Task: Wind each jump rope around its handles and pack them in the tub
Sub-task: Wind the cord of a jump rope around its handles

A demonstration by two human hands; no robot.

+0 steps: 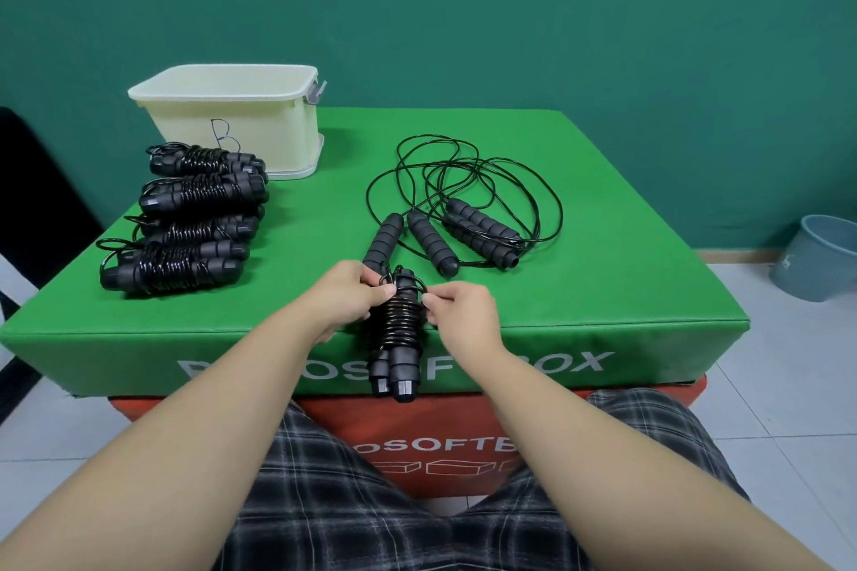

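left hand (345, 297) and right hand (457, 308) both pinch a wound jump rope (396, 338) over the green box (603, 246) near edge. unwound ropes (463, 209) lie beyond; four wound bundles (185, 218) beside the tub (232, 116).

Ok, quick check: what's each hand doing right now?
Left hand: grips the wound jump rope by its handles.
Right hand: pinches the cord near the bundle's top end.

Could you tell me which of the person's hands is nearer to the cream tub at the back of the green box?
Left. The left hand grips the wound jump rope on the side toward the tub; the right hand pinches the rope's other side, farther away.
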